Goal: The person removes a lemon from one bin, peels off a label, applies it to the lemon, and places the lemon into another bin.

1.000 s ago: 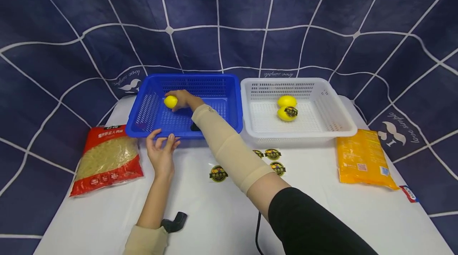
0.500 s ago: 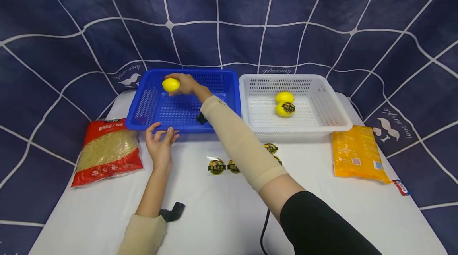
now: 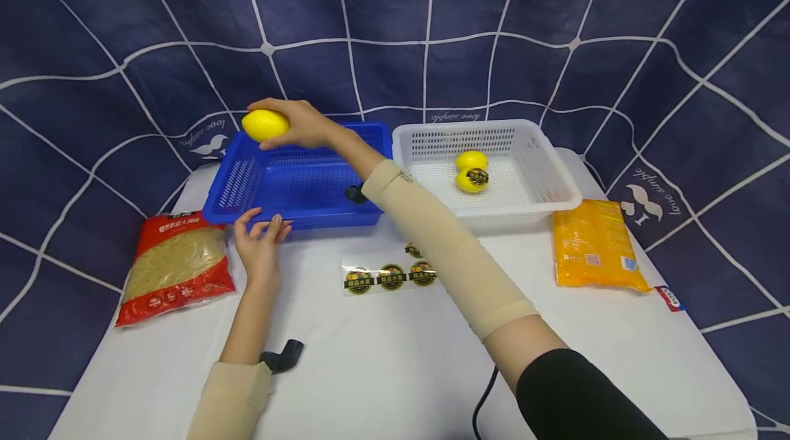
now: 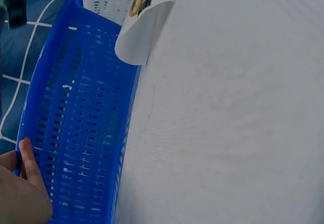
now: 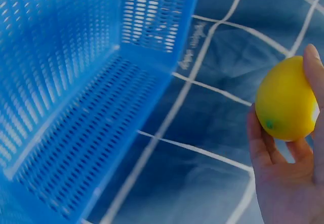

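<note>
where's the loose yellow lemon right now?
Head view: the yellow lemon is gripped in the right hand, raised above the far-left corner of the blue plastic basket.

Your right hand (image 3: 302, 123) holds a yellow lemon (image 3: 265, 125) above the far left corner of the blue basket (image 3: 296, 186). Your left hand (image 3: 259, 248) touches its near rim.

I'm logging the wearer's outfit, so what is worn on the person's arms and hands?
Both hands are bare. The right arm wears a long beige sleeve with small dark lettering near the wrist, over a black upper sleeve. The left forearm is bare down to a beige sleeve with a black device beside it.
</note>
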`<state>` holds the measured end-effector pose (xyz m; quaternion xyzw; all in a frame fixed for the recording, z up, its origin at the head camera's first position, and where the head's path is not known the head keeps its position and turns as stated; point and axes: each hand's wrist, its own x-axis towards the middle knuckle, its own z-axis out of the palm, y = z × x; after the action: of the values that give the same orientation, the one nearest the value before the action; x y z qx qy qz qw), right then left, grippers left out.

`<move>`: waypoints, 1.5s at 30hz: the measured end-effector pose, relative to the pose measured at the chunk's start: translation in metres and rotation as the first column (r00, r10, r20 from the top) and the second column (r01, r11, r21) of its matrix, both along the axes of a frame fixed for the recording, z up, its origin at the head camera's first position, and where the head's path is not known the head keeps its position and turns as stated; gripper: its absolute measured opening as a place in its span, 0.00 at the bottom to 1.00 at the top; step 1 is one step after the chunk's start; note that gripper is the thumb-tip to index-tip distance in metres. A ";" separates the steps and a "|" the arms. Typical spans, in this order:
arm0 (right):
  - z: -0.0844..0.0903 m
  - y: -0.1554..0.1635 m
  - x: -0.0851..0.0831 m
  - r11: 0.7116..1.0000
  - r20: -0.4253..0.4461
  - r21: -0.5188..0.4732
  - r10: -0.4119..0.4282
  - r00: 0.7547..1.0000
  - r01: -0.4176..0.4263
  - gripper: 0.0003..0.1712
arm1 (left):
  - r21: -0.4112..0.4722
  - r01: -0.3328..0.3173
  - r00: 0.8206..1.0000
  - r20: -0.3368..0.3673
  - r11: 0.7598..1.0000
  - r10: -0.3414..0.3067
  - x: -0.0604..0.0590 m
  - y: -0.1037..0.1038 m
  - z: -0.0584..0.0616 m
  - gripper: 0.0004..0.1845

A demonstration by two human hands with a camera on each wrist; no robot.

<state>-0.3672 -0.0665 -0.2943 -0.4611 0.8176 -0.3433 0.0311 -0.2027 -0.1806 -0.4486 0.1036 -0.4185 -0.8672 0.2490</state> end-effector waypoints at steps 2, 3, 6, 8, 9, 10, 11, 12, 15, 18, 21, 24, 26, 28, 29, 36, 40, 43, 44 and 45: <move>0.007 0.010 0.013 1.000 -0.021 0.004 0.016 1.000 -0.015 0.41 | 0.020 0.005 1.000 0.010 1.000 -0.005 0.000 -0.004 0.001 0.21; 0.010 0.017 0.021 1.000 -0.038 0.006 0.023 0.999 -0.023 0.41 | 0.030 0.011 1.000 0.015 1.000 -0.011 0.000 -0.005 0.001 0.21; 0.019 0.043 0.044 0.999 -0.105 0.029 0.035 0.994 -0.033 0.40 | 0.050 0.033 0.999 0.023 0.998 -0.034 -0.003 -0.007 0.004 0.21; 0.026 0.063 0.060 0.999 -0.142 0.045 0.033 0.989 -0.027 0.40 | 0.053 0.045 0.999 0.021 0.998 -0.046 -0.006 -0.009 0.007 0.21; 0.029 0.073 0.068 0.999 -0.155 0.050 0.027 0.988 -0.019 0.40 | 0.056 0.049 0.999 0.021 0.997 -0.050 -0.007 -0.010 0.009 0.21; 0.031 0.083 0.077 0.999 -0.159 0.051 0.015 0.987 -0.007 0.40 | 0.054 0.051 0.998 0.022 0.997 -0.053 -0.008 -0.012 0.011 0.21; 0.032 0.094 0.085 0.999 -0.169 0.033 0.004 0.986 0.002 0.40 | 0.052 0.053 0.998 0.023 0.997 -0.054 -0.009 -0.013 0.012 0.20; 0.032 0.104 0.094 1.000 -0.176 0.022 -0.016 0.984 0.020 0.40 | 0.052 0.053 0.998 0.025 0.997 -0.055 -0.009 -0.015 0.014 0.20; 0.027 0.134 0.121 0.997 -0.184 -0.055 -0.071 0.980 0.062 0.40 | 0.047 0.053 0.998 0.043 0.998 -0.055 -0.008 -0.021 0.016 0.20; 0.014 0.160 0.148 0.990 -0.186 -0.093 -0.125 0.975 0.109 0.40 | 0.034 0.053 0.997 0.060 0.998 -0.054 -0.007 -0.024 0.017 0.20; -0.006 0.179 0.171 0.987 -0.154 -0.077 -0.148 0.977 0.138 0.39 | 0.024 0.047 0.997 0.068 0.999 -0.049 -0.004 -0.026 0.017 0.20; -0.032 0.192 0.192 0.985 -0.104 -0.031 -0.172 0.980 0.169 0.38 | 0.016 0.032 0.997 0.072 0.999 -0.033 -0.001 -0.029 0.016 0.20; -0.050 0.198 0.204 0.982 -0.057 -0.003 -0.187 0.981 0.187 0.38 | 0.012 0.019 0.997 0.076 1.000 -0.020 0.001 -0.031 0.016 0.20; -0.067 0.202 0.214 0.978 -0.029 0.026 -0.205 0.978 0.206 0.38 | 0.007 0.007 0.997 0.079 1.000 -0.008 0.003 -0.032 0.015 0.20; -0.074 0.203 0.218 0.977 -0.014 0.033 -0.209 0.978 0.210 0.38 | 0.005 0.003 0.997 0.078 1.000 -0.003 0.004 -0.033 0.016 0.20; -0.116 0.198 0.232 0.975 0.084 0.144 -0.180 0.980 0.167 0.38 | 0.009 -0.004 1.000 0.027 1.000 0.004 0.006 -0.034 0.015 0.20; -0.137 0.195 0.235 0.967 0.093 0.212 -0.162 0.982 0.139 0.38 | 0.005 -0.007 1.000 0.022 1.000 0.007 0.008 -0.034 0.012 0.20; -0.146 0.196 0.236 0.968 0.086 0.215 -0.151 0.985 0.130 0.37 | -0.002 -0.014 0.999 0.033 1.000 0.014 0.009 -0.033 0.010 0.20; -0.148 0.196 0.235 0.969 0.084 0.212 -0.149 0.985 0.129 0.37 | -0.003 -0.016 0.999 0.037 1.000 0.016 0.010 -0.034 0.009 0.20; -0.149 0.196 0.235 0.969 0.081 0.213 -0.148 0.986 0.128 0.37 | -0.001 -0.016 0.999 0.037 1.000 0.016 0.010 -0.034 0.009 0.20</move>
<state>-0.1322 0.1293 -0.4438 -0.3801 0.8766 -0.2796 0.0942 -0.1929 -0.2143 -0.4397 0.1227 -0.4226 -0.8630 0.2482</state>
